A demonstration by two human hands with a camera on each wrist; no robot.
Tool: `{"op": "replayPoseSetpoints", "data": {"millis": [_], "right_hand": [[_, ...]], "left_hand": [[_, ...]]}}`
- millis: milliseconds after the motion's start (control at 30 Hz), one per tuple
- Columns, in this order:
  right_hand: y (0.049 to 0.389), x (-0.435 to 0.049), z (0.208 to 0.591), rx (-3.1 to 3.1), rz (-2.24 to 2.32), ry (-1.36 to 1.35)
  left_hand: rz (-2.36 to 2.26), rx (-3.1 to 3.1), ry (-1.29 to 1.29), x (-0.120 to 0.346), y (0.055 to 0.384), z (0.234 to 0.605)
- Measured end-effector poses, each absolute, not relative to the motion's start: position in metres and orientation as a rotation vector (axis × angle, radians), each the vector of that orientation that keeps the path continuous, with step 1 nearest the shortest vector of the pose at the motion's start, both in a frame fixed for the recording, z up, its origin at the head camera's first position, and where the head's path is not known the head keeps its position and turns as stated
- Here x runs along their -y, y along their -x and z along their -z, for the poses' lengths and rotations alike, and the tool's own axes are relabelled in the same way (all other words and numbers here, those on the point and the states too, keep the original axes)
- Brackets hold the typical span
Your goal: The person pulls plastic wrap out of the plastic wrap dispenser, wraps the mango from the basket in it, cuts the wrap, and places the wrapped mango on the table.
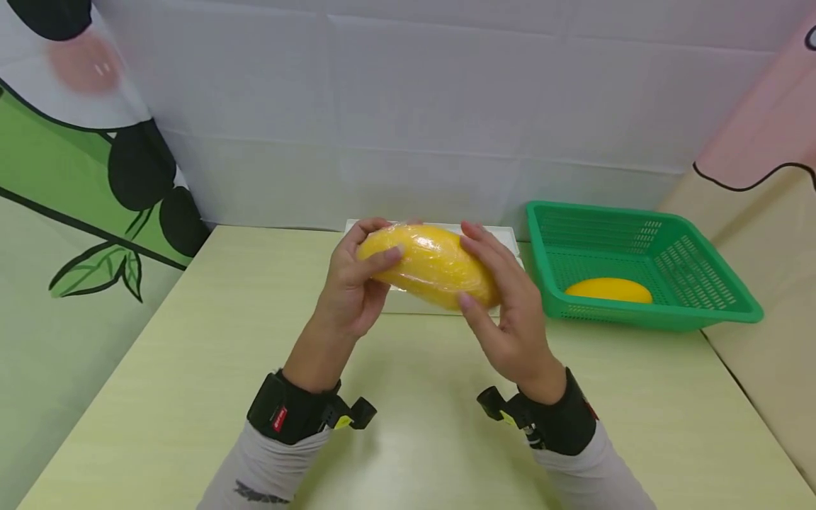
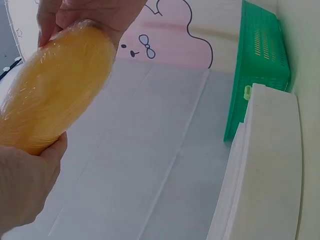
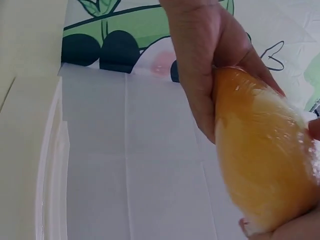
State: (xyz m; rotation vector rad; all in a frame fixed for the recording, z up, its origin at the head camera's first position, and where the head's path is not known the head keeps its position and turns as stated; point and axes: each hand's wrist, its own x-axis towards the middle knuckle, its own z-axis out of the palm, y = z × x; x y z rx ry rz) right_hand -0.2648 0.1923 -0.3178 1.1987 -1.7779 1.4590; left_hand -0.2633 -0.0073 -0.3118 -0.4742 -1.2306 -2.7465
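Note:
A yellow mango [image 1: 430, 265] in clear, shiny plastic wrap is held up between both hands, over the middle of the table. My left hand [image 1: 349, 283] grips its left end, thumb across the near side. At the right end my right hand [image 1: 513, 304] holds it, thumb below and fingers along the top. The left wrist view shows the wrapped mango [image 2: 62, 87] slanting between the two hands. Creased film glints on the mango [image 3: 265, 150] in the right wrist view. Directly behind it lies a low white box [image 1: 414, 304], partly hidden by mango and hands.
To the right stands a green plastic basket [image 1: 644, 315] with a second yellow mango [image 1: 610, 290] inside. The pale table [image 1: 210, 368] meets a white cloth backdrop [image 1: 433, 92] behind and printed cloths at both sides.

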Motion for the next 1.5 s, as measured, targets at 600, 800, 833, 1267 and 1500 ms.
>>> {"op": "replayPoseSetpoints", "data": {"millis": [600, 800, 833, 1267, 1500], "right_hand": [[0.256, -0.209, 0.308, 2.289, -1.814, -1.015], [0.258, -0.206, 0.311, 2.21, -1.753, -0.949], [0.258, -0.205, 0.311, 2.207, -1.755, -0.943], [0.257, -0.188, 0.321, 2.248, -1.709, -1.01], [0.26, -0.185, 0.326, 2.287, -1.631, -1.119]], "left_hand": [[2.34, 1.507, 0.449, 0.002, 0.262, 0.314], [2.184, 1.662, 0.405, 0.001, 0.257, 0.313], [2.175, 1.691, 0.413, 0.001, 0.256, 0.313], [2.123, 1.924, 0.357, 0.009, 0.247, 0.303], [1.97, 2.083, 0.29, 0.031, 0.246, 0.295]]}}
